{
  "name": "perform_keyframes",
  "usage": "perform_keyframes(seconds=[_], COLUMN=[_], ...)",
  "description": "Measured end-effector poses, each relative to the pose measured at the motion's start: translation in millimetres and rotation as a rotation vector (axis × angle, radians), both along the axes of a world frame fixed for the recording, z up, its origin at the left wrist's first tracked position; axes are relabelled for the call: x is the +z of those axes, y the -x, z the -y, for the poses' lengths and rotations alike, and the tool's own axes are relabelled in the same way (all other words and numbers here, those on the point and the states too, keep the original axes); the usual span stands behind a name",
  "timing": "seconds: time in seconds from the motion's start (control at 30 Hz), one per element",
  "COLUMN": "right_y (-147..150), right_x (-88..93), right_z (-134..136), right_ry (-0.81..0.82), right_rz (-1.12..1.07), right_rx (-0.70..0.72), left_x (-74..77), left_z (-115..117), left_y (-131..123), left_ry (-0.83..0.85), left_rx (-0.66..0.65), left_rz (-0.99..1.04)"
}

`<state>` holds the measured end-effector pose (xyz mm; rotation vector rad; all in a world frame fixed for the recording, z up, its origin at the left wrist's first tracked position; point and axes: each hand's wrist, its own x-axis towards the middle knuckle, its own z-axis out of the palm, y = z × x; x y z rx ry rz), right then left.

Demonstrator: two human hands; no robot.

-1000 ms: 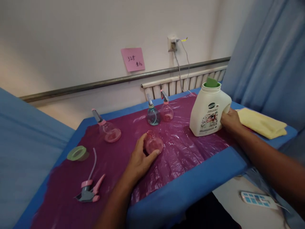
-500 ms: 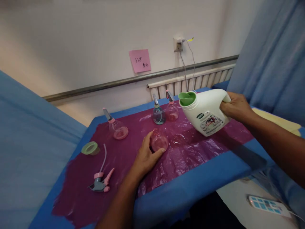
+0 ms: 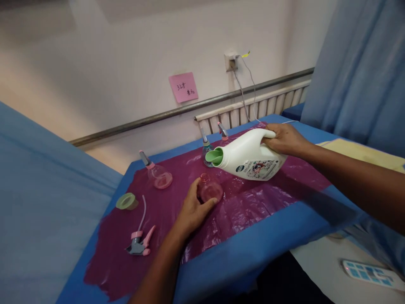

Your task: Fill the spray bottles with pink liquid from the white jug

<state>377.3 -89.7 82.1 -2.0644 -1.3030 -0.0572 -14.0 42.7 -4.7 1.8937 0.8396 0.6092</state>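
Where the view begins at the left, one blue curtain (image 3: 41, 211) hangs beside a blue-covered table (image 3: 265, 230), on which one purple plastic sheet (image 3: 114, 261) is spread. At the sheet's left edge sits one green cap (image 3: 127, 202), followed by one loose spray head (image 3: 137, 245), grey and pink, its single tube pointing toward the wall. Of four round bottles, three wear sprayers and one is open. First comes a pink sprayer bottle (image 3: 162, 178); above and to its right, one pink note (image 3: 183, 88) is stuck to the wall. Next, the left hand (image 3: 196, 207) is curled around the open pink bottle (image 3: 211, 191) on the sheet, thumb and fingers parted by its width. Behind stand one teal sprayer bottle (image 3: 206, 154) and a second pink one, mostly hidden by one white jug (image 3: 249, 157). Tilted, the jug has its green-lined mouth just above and right of the open neck; the right hand (image 3: 284, 137) is closed around its handle. Farther right lie one yellow cloth (image 3: 363, 153) and, lower down, one power strip (image 3: 371, 273).
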Motion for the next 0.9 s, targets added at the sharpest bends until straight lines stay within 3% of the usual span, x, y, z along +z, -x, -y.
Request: perform_keyframes(seconds=[0.17, 0.33, 0.7, 0.9], right_y=[2.4, 12.0, 6.8, 4.4], right_x=[4.0, 9.8, 6.9, 4.0], right_z=[-4.0, -9.8, -5.1, -9.1], right_ry=[0.048, 0.168, 0.256, 0.291], right_rz=[0.094, 0.264, 0.273, 0.336], right_rx=[0.025, -0.063, -0.211, -0.220], left_x=[0.8, 6.7, 13.6, 34.4], left_z=[-1.2, 2.6, 9.3, 12.2], left_y=[0.0, -3.6, -7.0, 7.1], left_ry=[-0.030, 0.035, 0.049, -0.035], left_rx=[0.005, -0.049, 0.097, 0.183], left_rz=[-0.038, 0.016, 0.000, -0.008])
